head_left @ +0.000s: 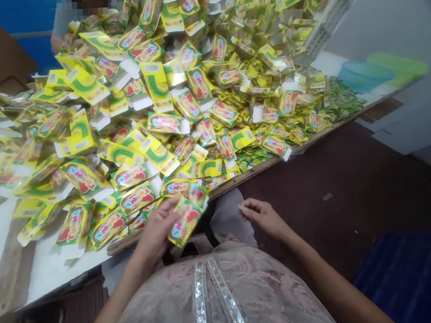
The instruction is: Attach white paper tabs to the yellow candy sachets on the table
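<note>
the long surface (47, 271) has a white top and a wooden front edge (245, 175). nearly all of it lies under a loose heap of flattened cartons (152, 87), yellow and green with red lettering, tipped every way, some showing white flaps. bare white shows at the near left corner. toward the right the heap thins into a scatter of small green sachets (343, 100). at the far right end sit a blue tub (363, 74) and, just beside it, a green tub (399, 65), both blurred.
</note>
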